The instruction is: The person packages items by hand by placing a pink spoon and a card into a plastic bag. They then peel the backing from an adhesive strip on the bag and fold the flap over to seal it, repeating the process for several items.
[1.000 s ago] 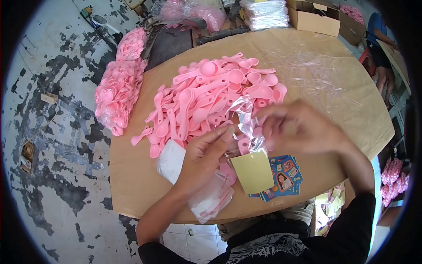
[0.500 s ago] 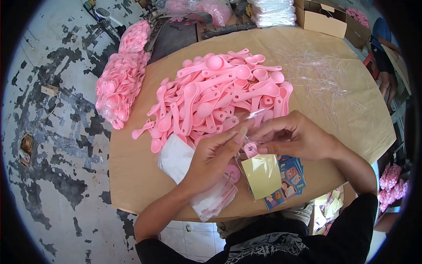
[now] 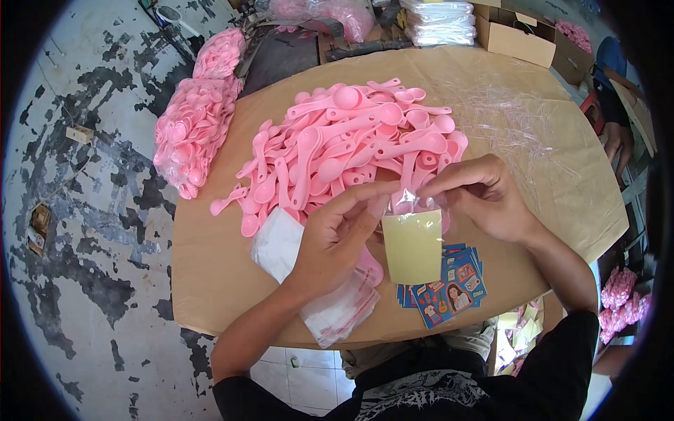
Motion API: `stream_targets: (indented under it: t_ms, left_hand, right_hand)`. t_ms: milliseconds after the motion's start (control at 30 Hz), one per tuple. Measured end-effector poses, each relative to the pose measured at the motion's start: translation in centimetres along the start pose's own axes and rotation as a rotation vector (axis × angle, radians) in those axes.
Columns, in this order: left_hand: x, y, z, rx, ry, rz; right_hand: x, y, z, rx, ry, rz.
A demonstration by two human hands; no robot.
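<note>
Holding the clear bag (image 3: 404, 202): we pinch its top with both hands, and it hangs down between us and the table (image 3: 225, 295).
Left hand (image 3: 333, 242): our finger and thumb are closed on the bag's top left side.
Right hand (image 3: 488, 200): our finger and thumb are closed on its top right side.
Yellow card (image 3: 413, 249): it shows flat through the bag, just below our grip.
Pink at the bag top: we can't tell if it is in the bag or behind it.
Feel: we think the bag is light, thin, crinkly and a bit slippery, and could rip if pulled hard. The card looks stiffer but could bend.
Best hold: the two top corners, with soft pinches, seem good to us.
Pink spoons (image 3: 330, 151): a big loose pile, just past our grip. They look light, hard and smooth; we would take one by its handle.
White packets (image 3: 277, 245): under and beside our left hand.
Blue cards (image 3: 460, 284): fanned out below our grip, to the right.
Big clear sack (image 3: 193, 133): full of pink spoons, far left of our grip.
Brown box (image 3: 516, 42): open, far past our right hand; we can't tell what is deep inside.
</note>
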State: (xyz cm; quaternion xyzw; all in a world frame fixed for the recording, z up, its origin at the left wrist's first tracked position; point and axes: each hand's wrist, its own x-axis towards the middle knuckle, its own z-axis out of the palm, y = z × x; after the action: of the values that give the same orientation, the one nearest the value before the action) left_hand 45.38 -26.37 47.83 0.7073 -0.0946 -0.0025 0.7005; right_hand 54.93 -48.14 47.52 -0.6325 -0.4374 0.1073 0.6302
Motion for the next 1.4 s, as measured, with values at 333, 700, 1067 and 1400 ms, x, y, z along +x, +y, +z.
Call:
stream_targets:
  t_ms: [333, 700, 1067, 1400]
  left_hand:
    - [0.1, -0.4, -0.7, 0.092, -0.066, 0.068]
    - [0.7, -1.4, -1.1, 0.050, -0.101, 0.008]
    - [1.4, 1.3, -5.5, -0.044, 0.084, 0.241]
    - [0.0, 4.5, -9.1, 0.353, -0.092, 0.089]
  right_hand:
    - [0.5, -0.1, -1.2, -0.369, -0.114, -0.273]
    - [0.6, -0.2, -1.5, -0.417, -0.024, -0.217]
    - [-2.6, -7.8, -4.2, -0.331, -0.189, 0.308]
    - [-5.9, -9.1, -2.2, -0.836, -0.325, 0.319]
